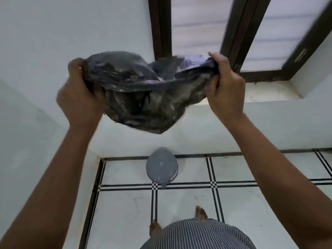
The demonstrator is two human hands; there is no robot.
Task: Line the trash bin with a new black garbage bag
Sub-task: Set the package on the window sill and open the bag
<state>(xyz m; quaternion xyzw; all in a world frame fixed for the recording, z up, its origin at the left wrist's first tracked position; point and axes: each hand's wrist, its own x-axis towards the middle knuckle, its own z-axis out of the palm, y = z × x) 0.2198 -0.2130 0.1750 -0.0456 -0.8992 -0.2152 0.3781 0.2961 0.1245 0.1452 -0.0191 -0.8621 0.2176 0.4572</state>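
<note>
A crumpled black garbage bag [143,94] hangs in the air at chest height, stretched between both hands. My left hand [80,94] grips its left edge and my right hand [224,87] grips its right edge; the bag billows and blurs between them. Far below, a small grey trash bin [161,168] with its lid down stands on the floor against the wall, its foot pedal pointing toward me. The inside of the bin is hidden.
White floor tiles with black stripe borders [179,200] spread in front of my bare feet [201,212]. A white wall corner is at the left. A dark-framed window [231,33] with a ledge [265,92] sits above the bin.
</note>
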